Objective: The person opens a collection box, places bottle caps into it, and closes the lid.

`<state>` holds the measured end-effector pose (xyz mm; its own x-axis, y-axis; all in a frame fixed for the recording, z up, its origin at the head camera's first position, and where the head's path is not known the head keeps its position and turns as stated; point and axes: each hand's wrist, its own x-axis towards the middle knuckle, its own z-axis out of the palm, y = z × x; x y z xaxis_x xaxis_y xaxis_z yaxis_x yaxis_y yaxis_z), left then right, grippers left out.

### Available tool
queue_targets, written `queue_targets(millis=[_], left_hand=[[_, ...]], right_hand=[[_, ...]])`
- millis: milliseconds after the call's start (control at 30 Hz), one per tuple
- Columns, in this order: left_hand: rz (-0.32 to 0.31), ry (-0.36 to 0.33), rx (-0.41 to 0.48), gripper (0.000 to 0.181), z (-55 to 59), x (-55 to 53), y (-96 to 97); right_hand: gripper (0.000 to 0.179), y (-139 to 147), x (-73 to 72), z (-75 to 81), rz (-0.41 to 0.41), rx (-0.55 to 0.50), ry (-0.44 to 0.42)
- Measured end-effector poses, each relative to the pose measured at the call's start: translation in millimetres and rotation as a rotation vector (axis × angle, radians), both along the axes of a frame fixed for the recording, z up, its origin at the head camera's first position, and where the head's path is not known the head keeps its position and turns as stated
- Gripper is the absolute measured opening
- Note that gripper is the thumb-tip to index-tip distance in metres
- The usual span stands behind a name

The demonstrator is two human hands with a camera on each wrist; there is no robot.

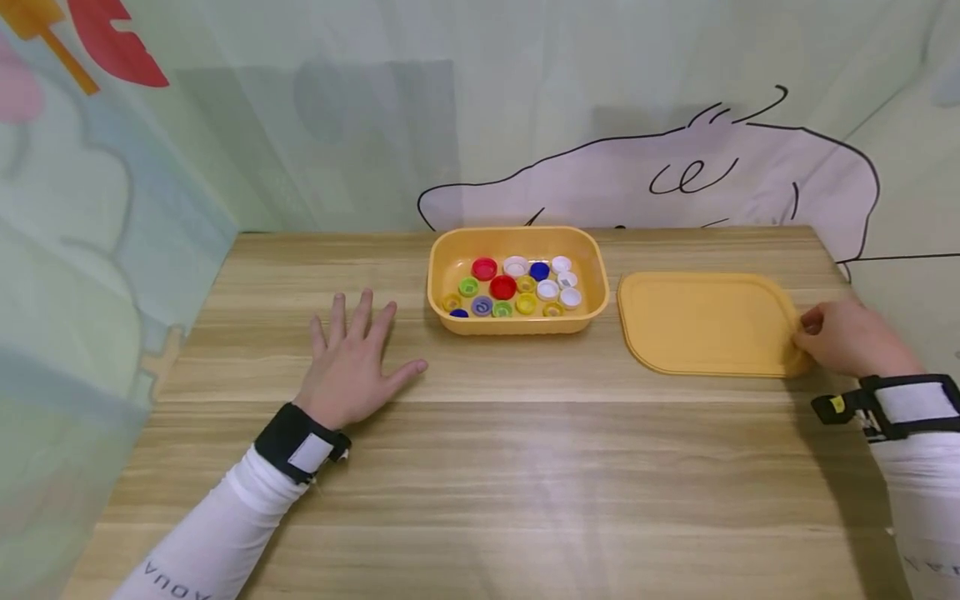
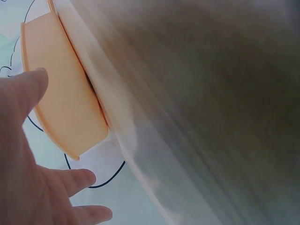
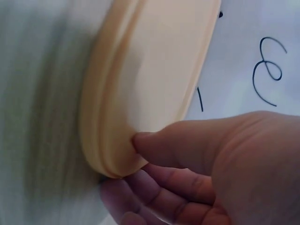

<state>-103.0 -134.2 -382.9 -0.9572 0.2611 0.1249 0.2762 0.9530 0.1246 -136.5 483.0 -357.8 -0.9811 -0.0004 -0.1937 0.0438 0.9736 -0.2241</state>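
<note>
At the right of the table, my right hand [image 1: 855, 337] pinches the right end of a flat yellow lid [image 1: 708, 323]. The right wrist view shows the thumb on top of the lid [image 3: 154, 70] and the other fingers curled at its edge. My left hand [image 1: 348, 367] rests on the table with fingers spread, holding nothing. Just right of that hand stands a yellow plastic box [image 1: 517, 325] without its top covered. Inside are several round bottle caps, among them a red cap [image 1: 502, 287], a blue cap [image 1: 539, 271] and a white cap [image 1: 570, 297]. The left wrist view shows the box's side [image 2: 65, 89] beyond the thumb.
The wooden table [image 1: 510, 467] extends in front of the box and lid. Behind its back edge hangs a pale printed curtain [image 1: 337, 150] with cartoon drawings, which also runs down the left side.
</note>
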Motion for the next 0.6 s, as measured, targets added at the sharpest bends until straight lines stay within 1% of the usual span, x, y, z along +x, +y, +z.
queue_targets(millis=[100, 300, 433, 600], left_hand=[[-0.002, -0.004, -0.005, 0.094, -1.0, 1.1, -0.9], [-0.002, -0.008, -0.003, 0.094, -1.3, 4.5, -1.0], [-0.006, -0.011, -0.007, 0.095, -1.1, 6.6, -0.2], [-0.013, -0.021, 0.011, 0.093, -0.7, 10.6, 1.8]], right_hand=[[0.042, -7, 8.3, 0.7, 0.035, 0.011, -0.016], [0.038, -24, 27.1, -0.6, 0.116, 0.008, 0.002], [0.038, -39, 39.1, -3.2, 0.133, 0.001, 0.012], [0.040, -64, 49.5, -3.3, 0.153, -0.049, -0.033]])
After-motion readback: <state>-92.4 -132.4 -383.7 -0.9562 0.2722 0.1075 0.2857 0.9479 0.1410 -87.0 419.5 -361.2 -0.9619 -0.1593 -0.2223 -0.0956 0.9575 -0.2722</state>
